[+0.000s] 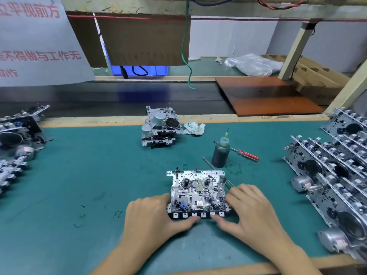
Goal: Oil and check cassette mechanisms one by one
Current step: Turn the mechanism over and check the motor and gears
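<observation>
Silver metal fills both grips: the left hand [153, 213] and right hand [248, 207] clasp the sides of a flat silver cassette mechanism [197, 193] at lower centre of the frame, thumbs pressing its front row of keys, on the green desk [79, 175]. Just beyond stands a dark oil bottle with a needle tip [221, 151], a red-handled screwdriver [243, 153] beside it. More mechanisms are stacked at centre [160, 126], along the right edge [333, 175] and the left edge [15, 139].

A factory assembly bench: a green work mat [79, 175], a black conveyor belt [119, 98] across the middle of the frame, rows of metal cassette mechanisms [327, 175] stacked at right, printed notice [35, 46] upper left.
</observation>
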Available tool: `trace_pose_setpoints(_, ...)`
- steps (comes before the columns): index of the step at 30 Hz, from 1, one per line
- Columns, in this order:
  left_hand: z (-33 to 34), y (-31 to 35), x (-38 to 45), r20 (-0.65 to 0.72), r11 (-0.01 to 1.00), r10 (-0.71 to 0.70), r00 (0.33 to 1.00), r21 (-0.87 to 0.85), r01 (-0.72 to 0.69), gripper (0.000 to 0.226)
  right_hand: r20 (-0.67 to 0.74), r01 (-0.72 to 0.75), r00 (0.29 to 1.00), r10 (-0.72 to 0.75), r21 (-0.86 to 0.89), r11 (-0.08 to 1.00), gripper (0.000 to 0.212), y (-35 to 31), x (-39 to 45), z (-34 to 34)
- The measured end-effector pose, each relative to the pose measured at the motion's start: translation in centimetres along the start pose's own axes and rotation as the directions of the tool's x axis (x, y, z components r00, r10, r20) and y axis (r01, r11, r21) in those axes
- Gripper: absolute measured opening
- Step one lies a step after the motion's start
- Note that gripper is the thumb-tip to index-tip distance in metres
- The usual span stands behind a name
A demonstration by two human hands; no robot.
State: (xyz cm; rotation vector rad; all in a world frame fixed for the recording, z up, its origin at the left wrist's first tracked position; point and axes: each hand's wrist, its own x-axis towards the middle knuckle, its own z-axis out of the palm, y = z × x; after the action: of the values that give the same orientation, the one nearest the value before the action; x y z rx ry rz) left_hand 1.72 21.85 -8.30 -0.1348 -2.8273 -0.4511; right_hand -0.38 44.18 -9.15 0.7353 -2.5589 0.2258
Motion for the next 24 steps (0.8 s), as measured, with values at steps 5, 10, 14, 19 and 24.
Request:
trace_pose_setpoints(5,0.2,0.3,-0.4,-0.031,0.999,-0.036,0.999,-0.034,0.035,0.062,0.025,-0.028,0.999,0.024,0.172,0.985,0.045,-0.1,-0.1,0.2)
trace_pose_setpoints(10,0.4,0.1,-0.3,-0.039,0.997,-0.021,0.999,-0.079,0.018,0.063,0.021,-0.045,0.999,0.042,0.192,0.980,0.044,-0.3,-0.5,0.2)
trace_pose_setpoints(14,0.4,-0.9,-0.5,0.050,0.992,0.062,0.997,-0.114,-0.056,0.075,-0.032,-0.053,0.998,0.056,0.100,0.994,0.043,-0.3,-0.6,0.5)
trace_pose_setpoints(19,0.0,-0.7,-0.8,0.029,0.983,0.138,0.990,-0.124,-0.134,0.063,-0.044,-0.023,0.999,0.025,0.042,0.999,0.050,-0.2,-0.7,0.5)
trace_pose_setpoints(24,-0.2,-0.3,-1.1,-0.014,0.974,0.174,0.985,-0.142,-0.175,0.059,-0.134,-0.079,0.988,0.083,0.034,0.996,0.053,-0.7,-0.4,0.6)
